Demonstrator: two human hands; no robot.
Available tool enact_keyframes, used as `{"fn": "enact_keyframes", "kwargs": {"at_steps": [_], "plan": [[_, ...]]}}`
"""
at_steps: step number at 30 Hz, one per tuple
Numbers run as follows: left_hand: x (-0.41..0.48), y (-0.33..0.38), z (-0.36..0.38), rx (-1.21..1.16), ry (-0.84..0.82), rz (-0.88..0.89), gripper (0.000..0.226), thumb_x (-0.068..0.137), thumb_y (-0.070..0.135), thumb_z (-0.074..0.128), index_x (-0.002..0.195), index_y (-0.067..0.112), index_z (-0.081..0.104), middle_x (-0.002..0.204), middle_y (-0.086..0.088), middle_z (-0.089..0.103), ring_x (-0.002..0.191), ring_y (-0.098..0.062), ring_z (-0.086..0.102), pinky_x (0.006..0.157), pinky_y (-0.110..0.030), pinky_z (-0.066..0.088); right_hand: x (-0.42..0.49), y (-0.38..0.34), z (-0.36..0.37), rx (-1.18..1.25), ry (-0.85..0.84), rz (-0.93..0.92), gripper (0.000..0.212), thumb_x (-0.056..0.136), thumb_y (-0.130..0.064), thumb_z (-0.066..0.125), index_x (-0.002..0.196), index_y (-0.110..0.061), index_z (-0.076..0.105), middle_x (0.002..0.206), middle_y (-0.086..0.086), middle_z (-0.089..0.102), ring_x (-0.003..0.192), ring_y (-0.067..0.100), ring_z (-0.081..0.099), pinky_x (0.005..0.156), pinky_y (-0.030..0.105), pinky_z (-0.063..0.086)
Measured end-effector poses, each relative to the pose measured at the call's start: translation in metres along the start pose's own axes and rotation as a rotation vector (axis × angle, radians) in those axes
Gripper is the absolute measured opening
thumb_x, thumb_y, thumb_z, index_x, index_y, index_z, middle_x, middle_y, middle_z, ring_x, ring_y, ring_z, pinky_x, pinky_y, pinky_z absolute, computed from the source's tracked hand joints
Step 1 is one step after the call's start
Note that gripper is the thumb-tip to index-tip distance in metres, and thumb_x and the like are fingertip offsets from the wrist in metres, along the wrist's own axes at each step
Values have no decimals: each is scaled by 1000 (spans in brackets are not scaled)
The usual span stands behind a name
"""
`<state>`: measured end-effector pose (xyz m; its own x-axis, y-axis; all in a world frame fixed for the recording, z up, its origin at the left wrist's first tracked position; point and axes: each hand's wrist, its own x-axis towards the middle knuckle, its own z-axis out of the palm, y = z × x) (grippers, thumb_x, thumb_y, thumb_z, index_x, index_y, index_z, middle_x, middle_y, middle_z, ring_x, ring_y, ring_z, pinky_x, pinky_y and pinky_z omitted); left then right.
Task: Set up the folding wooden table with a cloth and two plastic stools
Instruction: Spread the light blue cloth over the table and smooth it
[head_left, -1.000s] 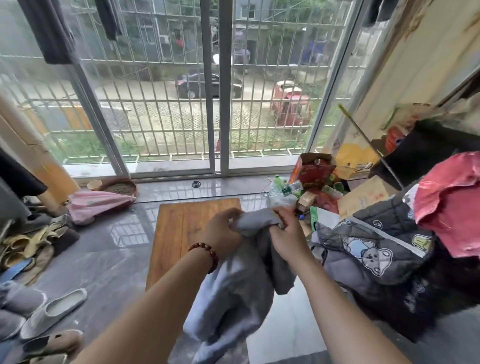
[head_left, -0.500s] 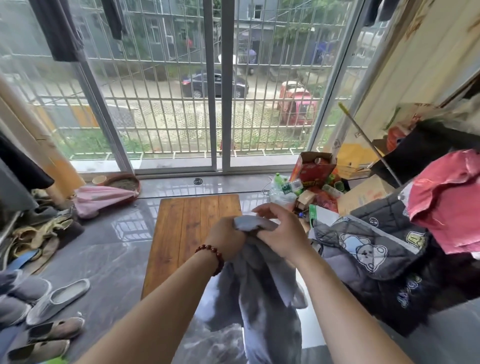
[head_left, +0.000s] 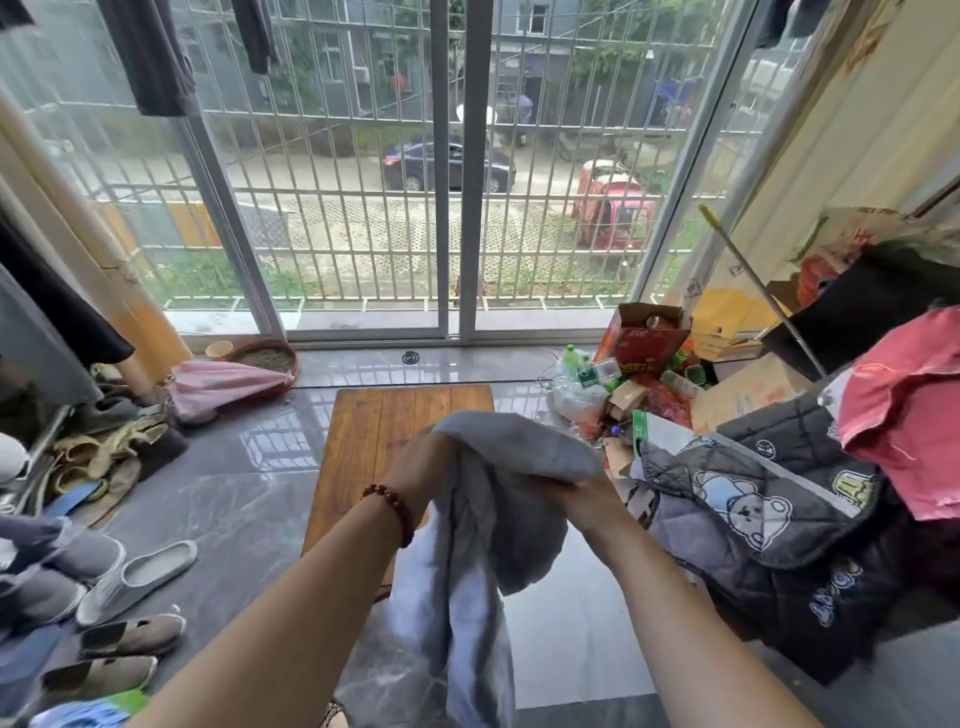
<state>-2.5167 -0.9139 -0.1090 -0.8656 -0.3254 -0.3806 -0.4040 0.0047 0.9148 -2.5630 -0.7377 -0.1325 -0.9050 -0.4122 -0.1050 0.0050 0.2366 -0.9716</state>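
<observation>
A low wooden table (head_left: 384, 426) with a slatted top stands on the grey tiled floor in front of the sliding window. I hold a pale grey cloth (head_left: 498, 519) bunched up above the table's near end. My left hand (head_left: 423, 473), with a red bead bracelet on the wrist, grips its left side. My right hand (head_left: 576, 499) grips it from underneath on the right. The cloth drapes over my right hand and hangs down between my forearms, hiding the table's near edge. No plastic stools are in view.
Several slippers and shoes (head_left: 135, 577) lie along the left floor. A pink cloth (head_left: 223, 384) and a round dish (head_left: 265, 356) sit near the window. On the right, a heap of cartons, bottles (head_left: 587, 369), a quilted bear-print bag (head_left: 753, 499) and red fabric (head_left: 909, 415) crowds the table.
My hands have pulled slightly apart, and the cloth's top fold has spread out over my right hand. More of the cloth hangs straight down.
</observation>
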Motion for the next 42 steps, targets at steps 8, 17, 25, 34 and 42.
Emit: {"fn": "enact_keyframes", "kwargs": {"at_steps": [8,17,25,34,42], "plan": [[-5,-2,-13,181,130,248,24,83,3,55,92,22,66,84,11,64,79,1,57,57,-7,43,12,1,13,-9,133,43,7,72,-26,66,77,-21,68,75,-10,68,72,1,60,63,20,50],[-12,14,2,583,-57,384,45,73,21,71,115,30,57,100,13,64,94,-10,61,80,-26,48,21,-10,33,-156,26,2,26,83,-9,62,65,-27,60,62,-13,61,62,-2,50,61,23,43],[-8,13,7,805,6,313,17,89,13,52,102,12,63,86,0,62,76,-16,54,64,-25,40,18,-4,14,-320,-18,-103,28,78,-18,73,61,-33,57,57,-16,57,51,-10,48,51,13,36],[-11,8,7,324,64,252,24,98,19,37,86,15,58,79,-1,62,82,-17,60,69,-31,49,12,22,3,-369,-25,-3,15,71,-29,79,70,-19,67,69,-11,62,65,0,55,63,20,42],[-7,12,-6,53,83,239,6,78,16,57,80,13,62,83,-5,63,81,-16,59,75,-33,51,15,25,10,-180,37,1,14,75,-13,63,69,-23,56,56,-16,58,55,-1,49,59,25,39]]}}
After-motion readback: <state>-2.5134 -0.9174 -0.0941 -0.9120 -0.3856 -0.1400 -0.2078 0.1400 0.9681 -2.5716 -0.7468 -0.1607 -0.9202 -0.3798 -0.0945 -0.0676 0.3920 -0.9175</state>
